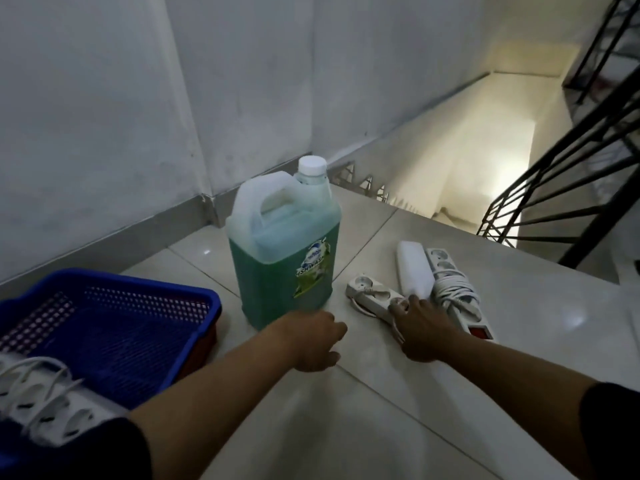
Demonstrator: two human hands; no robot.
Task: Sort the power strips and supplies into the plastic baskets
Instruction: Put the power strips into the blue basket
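Note:
A blue plastic basket stands on the floor at the left, and a white power strip with its cord lies in its near corner. A jug of green dishwash liquid stands upright in the middle. To its right lie a small white power strip, a white oblong case and a long power strip wrapped in its cord. My left hand hovers at the jug's base, fingers curled, holding nothing. My right hand rests flat on the near end of the small strip, which lies on the floor.
A reddish basket edge shows under the blue one. The landing's tiled floor ends at a descending staircase beyond the strips. A black metal railing runs at the right. White walls close off the left.

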